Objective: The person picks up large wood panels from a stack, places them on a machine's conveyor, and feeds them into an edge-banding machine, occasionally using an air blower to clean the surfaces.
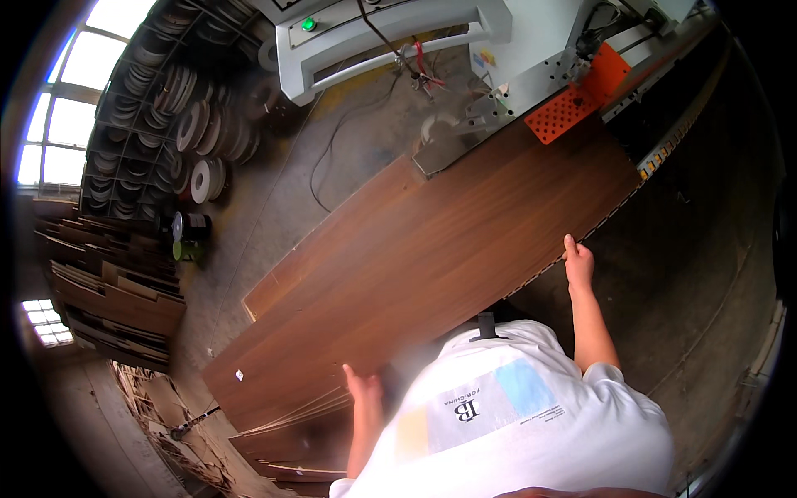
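A long brown wood-grain panel (432, 241) stretches diagonally in front of me, from the lower left up to the machine at upper right. My right hand (579, 264) is closed on its near edge, thumb on top and the other fingers hidden below. Farther left along that edge, my left hand (364, 388) also grips the panel, thumb up, its fingers partly blurred. The panel's far right end lies under an orange perforated guard (563, 116) on the machine. A second brown panel (286, 278) shows along its far side.
A grey-white machine (390, 58) with a green button (309, 25) stands ahead. Racks of edge-banding rolls (199, 124) line the left, above stacked boards (116, 290). More brown panels (290, 448) lie at lower left. A toothed roller track (664, 153) runs at right; a cable (320, 158) crosses the floor.
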`<state>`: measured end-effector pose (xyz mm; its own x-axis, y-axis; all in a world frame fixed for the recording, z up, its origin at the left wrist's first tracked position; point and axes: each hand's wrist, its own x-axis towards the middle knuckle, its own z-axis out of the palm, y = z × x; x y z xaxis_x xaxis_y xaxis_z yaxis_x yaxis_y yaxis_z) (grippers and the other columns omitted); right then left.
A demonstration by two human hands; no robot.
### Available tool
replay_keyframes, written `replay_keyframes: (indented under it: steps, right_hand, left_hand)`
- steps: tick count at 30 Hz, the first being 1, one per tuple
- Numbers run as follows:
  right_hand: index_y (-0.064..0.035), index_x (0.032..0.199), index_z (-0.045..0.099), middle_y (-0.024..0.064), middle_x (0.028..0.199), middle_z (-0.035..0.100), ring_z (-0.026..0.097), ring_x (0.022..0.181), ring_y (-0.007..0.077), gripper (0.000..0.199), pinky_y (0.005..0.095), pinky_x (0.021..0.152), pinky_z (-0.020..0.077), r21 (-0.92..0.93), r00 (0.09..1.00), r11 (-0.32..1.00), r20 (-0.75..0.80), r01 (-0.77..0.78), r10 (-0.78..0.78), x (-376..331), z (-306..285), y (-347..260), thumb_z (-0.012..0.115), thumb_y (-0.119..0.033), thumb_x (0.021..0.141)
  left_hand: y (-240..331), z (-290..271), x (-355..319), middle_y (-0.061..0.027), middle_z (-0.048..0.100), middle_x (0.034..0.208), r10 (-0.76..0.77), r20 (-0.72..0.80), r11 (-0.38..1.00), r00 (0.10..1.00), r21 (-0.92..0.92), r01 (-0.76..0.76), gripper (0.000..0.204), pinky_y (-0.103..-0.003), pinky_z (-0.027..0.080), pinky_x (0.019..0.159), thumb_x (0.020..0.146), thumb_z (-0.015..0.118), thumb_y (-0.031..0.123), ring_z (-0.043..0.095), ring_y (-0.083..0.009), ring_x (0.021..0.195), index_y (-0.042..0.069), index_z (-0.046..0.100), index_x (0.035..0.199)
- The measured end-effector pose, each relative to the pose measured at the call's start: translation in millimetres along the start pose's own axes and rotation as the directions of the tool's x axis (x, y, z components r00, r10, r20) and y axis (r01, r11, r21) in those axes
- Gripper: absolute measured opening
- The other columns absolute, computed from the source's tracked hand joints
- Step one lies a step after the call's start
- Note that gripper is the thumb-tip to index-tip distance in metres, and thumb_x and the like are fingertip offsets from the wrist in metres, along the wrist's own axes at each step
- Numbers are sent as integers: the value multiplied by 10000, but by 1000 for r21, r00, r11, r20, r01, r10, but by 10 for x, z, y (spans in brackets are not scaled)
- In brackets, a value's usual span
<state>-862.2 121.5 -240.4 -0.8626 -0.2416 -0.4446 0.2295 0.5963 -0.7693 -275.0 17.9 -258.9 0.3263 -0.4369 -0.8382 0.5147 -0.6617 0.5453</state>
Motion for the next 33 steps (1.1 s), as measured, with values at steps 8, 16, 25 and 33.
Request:
replay_keyframes:
  steps: [8,16,25,33]
  right_hand:
    - [-71,611,522,-34,547,428,395,525,86,546,276,511,319,12,997,997,-30,74,-74,671,-382,15,626,-482,955]
    - [-67,666,530,-52,592,395,350,534,74,536,281,509,283,81,989,987,-68,136,-130,1240,-665,53,609,-510,959]
    - [-33,1104,710,189,939,714,670,895,356,672,417,768,497,-360,948,919,-201,162,-246,1723,-879,26,492,-647,938]
    - [-30,649,584,21,549,461,449,518,133,661,302,520,340,-128,985,977,14,171,-170,1298,-294,455,591,-640,905]
  left_hand:
    - [-361,481,-332,-34,617,1177,-85,105,995,991,57,79,523,-283,395,733,1022,390,557,607,-201,1019,126,521,1287]
    - [-742,701,-397,-40,629,1078,-151,210,980,966,161,119,477,-250,400,548,993,444,594,531,-155,773,182,557,1206]
    - [-757,1089,-979,-147,730,1011,-218,378,679,900,721,-138,542,-316,530,703,1057,408,442,699,-177,817,-47,571,1223]
    - [-770,569,-559,-129,723,930,-79,399,890,913,440,-115,459,-281,510,640,1041,468,418,676,-167,732,-16,603,1104]
